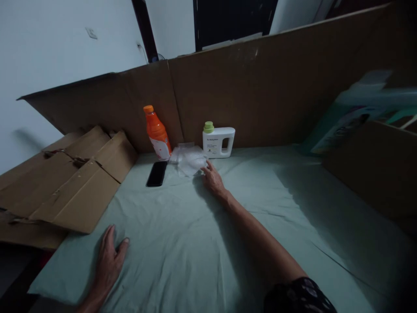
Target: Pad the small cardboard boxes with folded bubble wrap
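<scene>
My right hand (213,178) reaches far across the pale green sheet (202,243), fingertips touching the edge of a clear plastic bag (189,160); the fingers look stretched out and hold nothing. My left hand (109,258) lies flat and open on the sheet near its front left corner. Behind the bag stand an orange bottle (157,134) with an orange cap and a white jug (217,141) with a green cap and a handle. A black phone (157,173) lies flat just left of the bag.
A tall cardboard wall (260,91) runs along the back. Flattened cardboard (68,182) lies at the left edge. At the right sit a cardboard box (374,169) and a blurred teal and white package (355,117).
</scene>
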